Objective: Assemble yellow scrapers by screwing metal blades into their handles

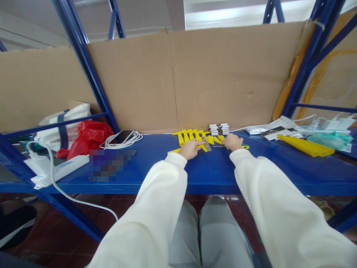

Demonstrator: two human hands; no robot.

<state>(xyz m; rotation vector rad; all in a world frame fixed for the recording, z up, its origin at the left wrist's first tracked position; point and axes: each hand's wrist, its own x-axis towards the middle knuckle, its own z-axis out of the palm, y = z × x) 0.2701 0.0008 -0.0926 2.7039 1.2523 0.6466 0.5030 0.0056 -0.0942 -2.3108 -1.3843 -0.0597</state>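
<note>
My left hand [191, 149] is closed on a yellow scraper [201, 146] with a flat grey blade, low over the blue shelf. To its right, my right hand [233, 142] has its fingers bent and pressed together beside small yellow pieces [214, 140]; a thin tool with a green and yellow handle [245, 147] lies under or in it, and its grip is hard to make out. Several yellow scrapers [188, 135] lie in a row behind my left hand. A stack of small white and black packs [219, 129] stands against the cardboard behind my hands.
The blue shelf [156, 167] has a coiled white cable [135, 139], a phone [122, 136], a red bag [90, 136] and a white power strip [64, 169] on the left. Rolled yellow material [306, 146] and a green bag [331, 139] lie right. Cardboard [209, 78] closes the back.
</note>
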